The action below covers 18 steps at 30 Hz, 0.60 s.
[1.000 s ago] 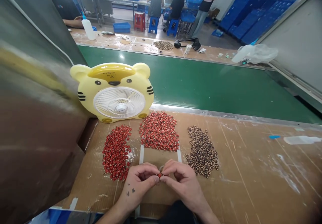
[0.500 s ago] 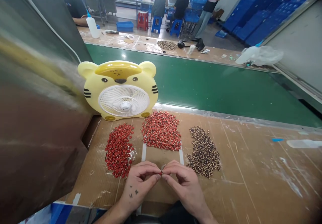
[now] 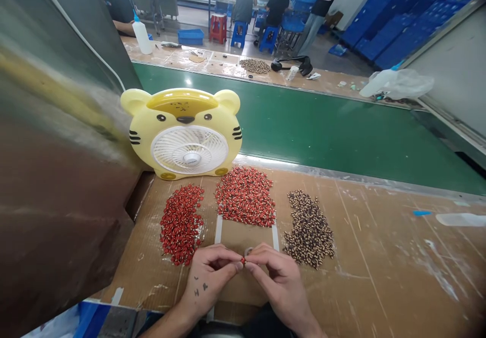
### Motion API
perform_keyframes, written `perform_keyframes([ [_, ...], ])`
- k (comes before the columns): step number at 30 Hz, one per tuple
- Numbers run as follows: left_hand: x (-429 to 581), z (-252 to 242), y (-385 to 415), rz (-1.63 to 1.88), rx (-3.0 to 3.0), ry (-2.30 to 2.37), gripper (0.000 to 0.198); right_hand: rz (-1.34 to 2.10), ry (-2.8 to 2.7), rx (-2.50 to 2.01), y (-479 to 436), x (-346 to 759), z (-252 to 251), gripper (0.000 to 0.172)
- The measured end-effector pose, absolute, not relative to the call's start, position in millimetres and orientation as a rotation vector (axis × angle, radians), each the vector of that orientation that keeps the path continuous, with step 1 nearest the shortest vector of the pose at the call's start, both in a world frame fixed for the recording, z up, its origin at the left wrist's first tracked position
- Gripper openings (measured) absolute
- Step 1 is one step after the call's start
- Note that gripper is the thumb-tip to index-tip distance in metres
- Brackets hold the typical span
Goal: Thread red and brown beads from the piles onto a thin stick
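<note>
Between the fingertips of my left hand (image 3: 210,275) and my right hand (image 3: 279,277) is a tiny red piece (image 3: 243,260), pinched from both sides; its exact kind is too small to tell. Both hands are closed in a thumb-and-finger pinch just above the cardboard. A pile of small red parts (image 3: 181,225) lies beside my left hand. Straight ahead of the hands sits a second red pile (image 3: 246,196), its pieces showing pale and dark tips. To the right is a pile of dark and beige bead-like pieces (image 3: 309,229). Part of a small ring-shaped item (image 3: 248,251) shows behind my right fingers.
A yellow animal-faced fan (image 3: 186,135) stands behind the piles. Beyond it runs a green belt (image 3: 322,125). A metal panel (image 3: 56,151) closes off the left side. A translucent bottle (image 3: 461,219) lies far right. Several people are in the background.
The view has shifted slightly. My hands stay pinched together in nearly the same place, and more of the red piece now shows between the fingertips.
</note>
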<state>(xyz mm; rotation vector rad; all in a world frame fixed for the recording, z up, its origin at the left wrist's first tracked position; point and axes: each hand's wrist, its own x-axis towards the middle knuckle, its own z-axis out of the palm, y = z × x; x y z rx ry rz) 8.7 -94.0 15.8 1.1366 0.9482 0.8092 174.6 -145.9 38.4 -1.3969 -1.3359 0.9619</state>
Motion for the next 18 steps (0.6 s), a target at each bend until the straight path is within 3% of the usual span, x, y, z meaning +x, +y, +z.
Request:
perform_keyframes([
  [13,12,31,-82,0.803,1.231,0.862,0.008,0.916,-1.249,-1.373,-142,166,36,0.012],
  [18,11,32,-41,0.776,1.609,0.972,0.015,0.760,-1.329,-1.489,-140,179,32,0.012],
])
